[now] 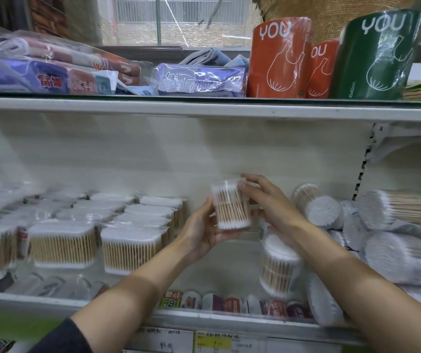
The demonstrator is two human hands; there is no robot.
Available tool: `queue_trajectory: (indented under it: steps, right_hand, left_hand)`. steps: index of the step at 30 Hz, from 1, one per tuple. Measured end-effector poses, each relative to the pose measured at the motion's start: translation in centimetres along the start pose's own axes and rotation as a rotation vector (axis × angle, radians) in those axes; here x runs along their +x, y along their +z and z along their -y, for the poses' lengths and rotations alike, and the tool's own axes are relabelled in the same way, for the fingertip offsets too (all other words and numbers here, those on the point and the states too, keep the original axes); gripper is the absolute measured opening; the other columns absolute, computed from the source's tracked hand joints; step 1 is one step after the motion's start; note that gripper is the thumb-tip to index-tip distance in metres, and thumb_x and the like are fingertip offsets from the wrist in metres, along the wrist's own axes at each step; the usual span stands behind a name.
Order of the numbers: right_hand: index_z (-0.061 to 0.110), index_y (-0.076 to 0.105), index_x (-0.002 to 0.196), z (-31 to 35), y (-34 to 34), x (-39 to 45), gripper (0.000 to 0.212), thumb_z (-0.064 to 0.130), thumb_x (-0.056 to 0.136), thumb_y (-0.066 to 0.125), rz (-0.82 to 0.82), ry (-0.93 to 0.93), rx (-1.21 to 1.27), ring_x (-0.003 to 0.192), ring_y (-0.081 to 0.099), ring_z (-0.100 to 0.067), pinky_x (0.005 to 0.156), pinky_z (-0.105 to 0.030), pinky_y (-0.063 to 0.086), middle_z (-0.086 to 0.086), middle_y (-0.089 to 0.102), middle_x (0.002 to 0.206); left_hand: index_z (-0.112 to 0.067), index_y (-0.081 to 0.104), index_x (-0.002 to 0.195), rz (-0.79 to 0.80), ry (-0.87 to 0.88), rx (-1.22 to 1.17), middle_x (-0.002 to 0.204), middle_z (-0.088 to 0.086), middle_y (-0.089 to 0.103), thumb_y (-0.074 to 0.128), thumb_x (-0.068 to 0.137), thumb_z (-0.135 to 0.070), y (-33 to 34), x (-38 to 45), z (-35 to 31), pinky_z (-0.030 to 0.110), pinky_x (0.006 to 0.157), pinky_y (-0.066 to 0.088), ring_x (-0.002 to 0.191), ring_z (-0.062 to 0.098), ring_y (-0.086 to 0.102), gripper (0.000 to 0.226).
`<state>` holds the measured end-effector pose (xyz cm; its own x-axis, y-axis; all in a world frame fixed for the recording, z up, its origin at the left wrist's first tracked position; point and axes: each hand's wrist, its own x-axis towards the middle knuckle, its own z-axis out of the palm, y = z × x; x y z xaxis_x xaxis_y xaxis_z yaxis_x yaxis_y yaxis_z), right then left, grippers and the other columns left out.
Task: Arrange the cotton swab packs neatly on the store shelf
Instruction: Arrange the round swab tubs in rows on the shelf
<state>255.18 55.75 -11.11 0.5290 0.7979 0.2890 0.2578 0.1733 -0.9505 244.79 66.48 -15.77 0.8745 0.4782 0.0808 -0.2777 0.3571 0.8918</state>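
Both hands held one cotton swab pack (231, 207) upright above the shelf (204, 319); left hand (204, 233) cupped below, right hand (268, 200) pinched its top; best set it squarely beside the tidy rows (133, 225).

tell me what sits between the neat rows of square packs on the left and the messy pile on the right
In the head view, both hands, left hand and right hand, hold one cotton swab pack upright there.
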Motion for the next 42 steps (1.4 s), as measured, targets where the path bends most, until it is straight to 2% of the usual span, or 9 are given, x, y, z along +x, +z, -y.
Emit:
queue_trajectory:
  steps: [5, 9, 16, 23, 28, 31, 35, 39, 42]
  right_hand:
    - [0.01, 0.053, 0.119, -0.3, 0.1, 0.2, 0.037, 0.036, 0.093, 0.054, -0.051, 0.035, 0.0, 0.074, 0.062, -0.015, 0.068, -0.029, 0.05, -0.004, 0.065, 0.092]
    - [0.009, 0.054, 0.112, -0.37, 0.21, 0.39, 0.036, 0.04, 0.093, 0.053, -0.06, 0.052, -0.036, 0.07, 0.062, -0.016, 0.061, -0.028, 0.048, -0.006, 0.066, 0.088]
    - [0.011, 0.057, 0.107, -0.58, 0.0, 0.46, 0.038, 0.045, 0.09, 0.054, -0.069, 0.055, -0.079, 0.07, 0.06, -0.019, 0.063, -0.033, 0.047, -0.007, 0.066, 0.084]
    - [0.007, 0.057, 0.108, -0.37, 0.05, 0.47, 0.033, 0.035, 0.091, 0.058, -0.097, 0.054, -0.036, 0.068, 0.062, -0.015, 0.059, -0.025, 0.049, -0.006, 0.066, 0.088]
    - [0.005, 0.058, 0.11, -0.35, -0.24, 0.54, 0.027, 0.023, 0.09, 0.061, -0.158, -0.025, -0.046, 0.084, 0.062, -0.019, 0.067, -0.024, 0.05, -0.012, 0.065, 0.1]
    - [0.013, 0.059, 0.107, -0.39, -0.46, 0.41, 0.018, 0.016, 0.09, 0.061, -0.172, -0.098, -0.145, 0.072, 0.056, -0.014, 0.056, -0.02, 0.042, -0.002, 0.059, 0.083]
    - [0.014, 0.059, 0.112, -0.44, -0.39, 0.3, 0.024, 0.006, 0.09, 0.055, -0.14, -0.122, -0.174, 0.055, 0.053, -0.005, 0.045, -0.014, 0.04, -0.001, 0.054, 0.074]
    - [0.012, 0.058, 0.116, -0.32, 0.02, 0.4, 0.028, 0.026, 0.091, 0.058, -0.127, -0.081, -0.198, 0.067, 0.055, -0.012, 0.054, -0.02, 0.044, 0.0, 0.057, 0.089]
    - [0.019, 0.056, 0.118, -0.35, 0.1, 0.77, 0.044, 0.046, 0.084, 0.061, -0.14, -0.07, -0.331, 0.083, 0.059, -0.018, 0.059, -0.024, 0.043, -0.003, 0.052, 0.111]
  left_hand:
    - [-0.007, 0.059, 0.114, 0.079, -0.092, 0.08, 0.078, 0.016, 0.07, 0.021, 0.095, -0.057, -0.12, 0.03, 0.03, 0.023, 0.043, 0.052, 0.053, 0.024, 0.067, 0.065]
    - [-0.009, 0.059, 0.11, 0.096, -0.085, 0.063, 0.074, 0.016, 0.07, 0.022, 0.095, -0.057, -0.22, 0.14, 0.04, 0.024, 0.041, 0.052, 0.048, 0.022, 0.066, 0.063]
    - [-0.012, 0.06, 0.105, 0.082, -0.059, 0.128, 0.071, 0.011, 0.07, 0.018, 0.096, -0.057, -0.42, 0.25, 0.35, 0.021, 0.043, 0.051, 0.049, 0.019, 0.065, 0.062]
    - [-0.012, 0.058, 0.117, 0.093, -0.034, 0.052, 0.093, 0.016, 0.071, 0.024, 0.096, -0.053, -0.41, 0.17, 0.44, 0.025, 0.046, 0.054, 0.066, 0.025, 0.07, 0.057]
    - [-0.009, 0.056, 0.124, 0.07, 0.037, 0.041, 0.109, 0.016, 0.065, 0.03, 0.094, -0.052, -0.56, 0.2, 0.47, 0.03, 0.06, 0.056, 0.086, 0.026, 0.067, 0.058]
    - [-0.009, 0.059, 0.117, 0.05, 0.107, 0.024, 0.105, 0.012, 0.067, 0.037, 0.089, -0.047, -0.45, 0.21, 0.31, 0.035, 0.072, 0.058, 0.092, 0.023, 0.066, 0.051]
    - [-0.004, 0.061, 0.11, -0.023, 0.139, -0.031, 0.106, 0.014, 0.065, 0.053, 0.084, -0.038, -0.3, 0.46, 0.31, 0.043, 0.089, 0.053, 0.103, 0.026, 0.062, 0.044]
    - [-0.009, 0.047, 0.102, -0.091, 0.217, 0.047, 0.101, 0.01, 0.057, 0.077, 0.071, -0.025, -0.46, 0.82, 0.57, 0.035, 0.081, 0.053, 0.091, 0.02, 0.062, 0.046]
    - [-0.014, 0.04, 0.099, -0.215, 0.302, 0.336, 0.101, 0.007, 0.053, 0.085, 0.055, -0.035, 0.05, 0.84, 0.15, 0.035, 0.088, 0.05, 0.094, 0.018, 0.059, 0.067]
